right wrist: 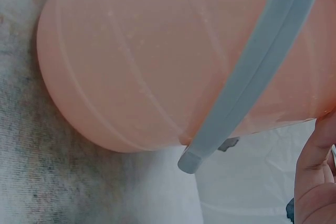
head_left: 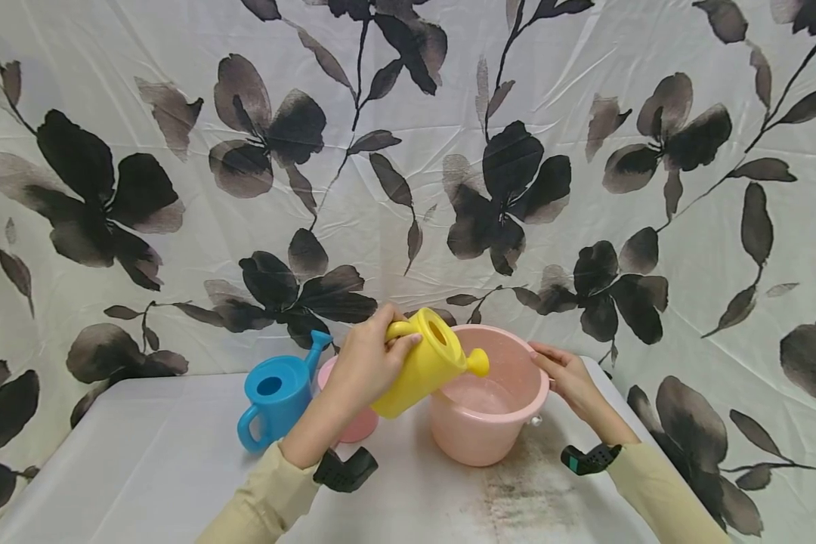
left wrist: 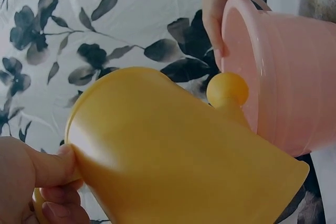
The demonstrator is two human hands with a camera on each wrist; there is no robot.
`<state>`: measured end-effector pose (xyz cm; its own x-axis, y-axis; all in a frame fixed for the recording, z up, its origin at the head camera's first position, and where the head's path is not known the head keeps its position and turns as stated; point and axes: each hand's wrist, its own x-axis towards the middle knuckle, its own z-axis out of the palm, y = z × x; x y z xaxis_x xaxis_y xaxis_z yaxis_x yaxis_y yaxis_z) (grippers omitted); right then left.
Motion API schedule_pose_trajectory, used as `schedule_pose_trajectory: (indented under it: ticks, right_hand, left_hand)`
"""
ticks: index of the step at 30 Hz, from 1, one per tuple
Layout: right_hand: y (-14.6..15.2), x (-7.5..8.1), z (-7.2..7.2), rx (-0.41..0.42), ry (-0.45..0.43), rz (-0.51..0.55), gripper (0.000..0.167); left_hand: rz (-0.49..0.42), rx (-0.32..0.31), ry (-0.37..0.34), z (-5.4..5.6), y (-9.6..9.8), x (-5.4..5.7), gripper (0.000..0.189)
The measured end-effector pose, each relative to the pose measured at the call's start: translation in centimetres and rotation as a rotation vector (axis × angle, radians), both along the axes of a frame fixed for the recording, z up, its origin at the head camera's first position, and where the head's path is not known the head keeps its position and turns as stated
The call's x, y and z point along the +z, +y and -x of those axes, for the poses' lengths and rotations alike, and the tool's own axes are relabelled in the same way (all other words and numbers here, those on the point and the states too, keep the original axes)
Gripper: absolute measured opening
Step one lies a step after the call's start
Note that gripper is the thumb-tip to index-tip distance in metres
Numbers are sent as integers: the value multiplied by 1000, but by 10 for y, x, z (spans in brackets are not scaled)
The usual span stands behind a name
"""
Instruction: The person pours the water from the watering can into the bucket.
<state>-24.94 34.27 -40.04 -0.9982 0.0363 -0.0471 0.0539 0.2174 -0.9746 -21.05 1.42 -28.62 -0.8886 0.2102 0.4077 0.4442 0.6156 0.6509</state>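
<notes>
My left hand [head_left: 370, 363] grips a yellow watering can [head_left: 418, 370] by its handle. The can is tilted, and its round spout head [left wrist: 227, 89] overlaps the mouth of a pink bucket [head_left: 479, 440]. Upright on the table, the bucket has a pale carrying handle [right wrist: 254, 77] lying against its side. At the bucket's right rim, my right hand [head_left: 574, 384] holds on, fingertips over the edge. In the left wrist view, fingers and thumb close round the yellow can's handle, which is mostly hidden.
A blue watering can [head_left: 282, 397] stands on the white table [head_left: 143, 453] at the left. Behind my left forearm is a pink item [head_left: 359, 428], partly hidden. Dark stains [head_left: 530, 495] mark the table before the bucket. A floral curtain [head_left: 408, 151] hangs behind.
</notes>
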Motion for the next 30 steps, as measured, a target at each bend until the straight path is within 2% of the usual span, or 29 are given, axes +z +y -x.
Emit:
schedule_pose_trajectory:
  ticks: [10, 22, 30]
  right_hand:
    - [0, 0, 0, 8, 0, -7, 60]
    - [-1, 0, 0, 1, -7, -12, 60]
    - [-1, 0, 0, 1, -2, -8, 60]
  left_hand:
    - [-22, -21, -7, 4, -4, -1, 19]
    - [-77, -39, 16, 13, -8, -9, 20]
    - [-86, -31, 11, 14, -8, -10, 22]
